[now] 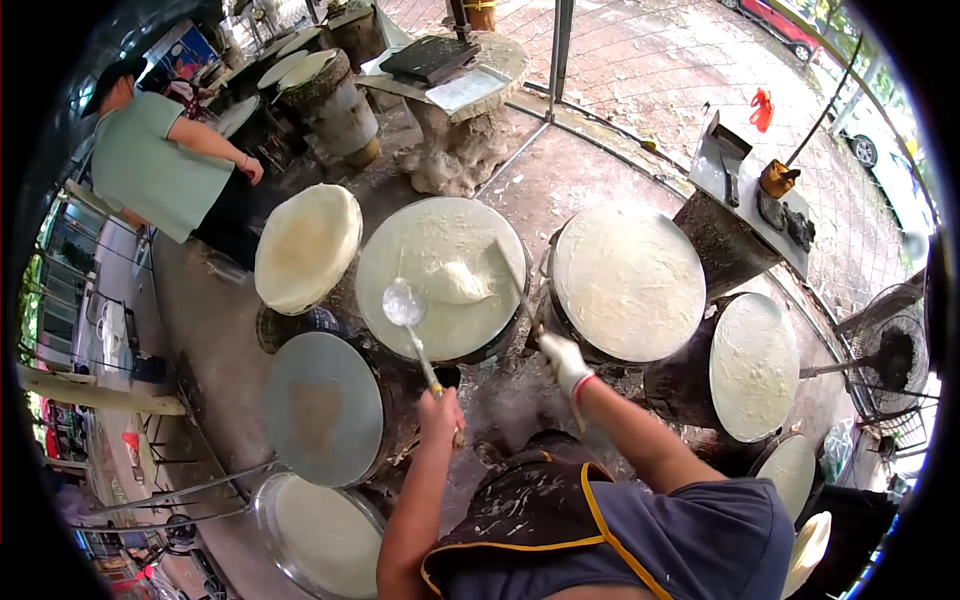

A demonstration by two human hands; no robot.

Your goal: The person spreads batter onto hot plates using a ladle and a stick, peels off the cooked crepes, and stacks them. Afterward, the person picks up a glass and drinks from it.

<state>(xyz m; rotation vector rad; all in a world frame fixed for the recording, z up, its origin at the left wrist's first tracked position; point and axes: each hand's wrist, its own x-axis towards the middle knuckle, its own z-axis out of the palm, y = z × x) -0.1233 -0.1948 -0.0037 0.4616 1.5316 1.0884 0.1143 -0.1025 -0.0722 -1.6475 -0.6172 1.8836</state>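
My left hand (440,412), bare, is wrapped round the handle of a ladle (404,303). Its wet, whitish bowl is over the near left part of a round griddle (390,240) spread with pale batter. A thicker heap of batter (458,283) lies near the middle of that griddle. In a white glove, my right hand (564,362) grips a long, thin scraper (512,268). The scraper's far end reaches over the right side of the same griddle, beside the heap; whether it touches the surface I cannot tell.
Right of the hands are two more batter-covered griddles (630,280) (755,365). A bare grey griddle (325,410) and a basin of pale liquid (325,540) are at left. Thin flatbreads (308,248) are stacked behind. A person (150,160) stands far left; a fan (890,355) is at right.
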